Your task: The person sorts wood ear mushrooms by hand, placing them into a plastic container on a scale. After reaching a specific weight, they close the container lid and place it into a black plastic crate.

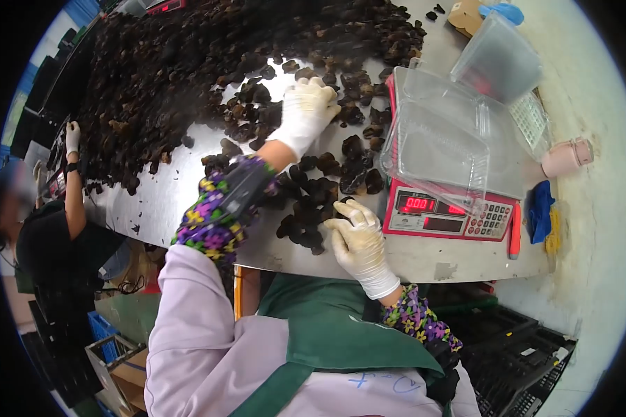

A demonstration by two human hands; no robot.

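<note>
Dark brown wood ear mushrooms (167, 83) lie in a large heap over the metal table, with a smaller loose group (306, 208) near its front. My left hand (306, 111), in a white glove, reaches forward among the scattered pieces. Its fingers are curled down, and what is under them is hidden. Nearer to me, my right hand (360, 247), gloved too, is beside the small group, fingers bent together and a dark piece at their tips. Right of it, a clear plastic clamshell box (435, 149) rests open on a red scale (459, 215) reading 0.001.
Stacked clear boxes (501, 59) stand behind the scale. A red-handled tool (515, 233) lies at its right side. Beyond are a pink cup (567, 158) and a blue cloth (540, 212). A co-worker (62, 229) stands at the left. Black crates (522, 361) sit below the table.
</note>
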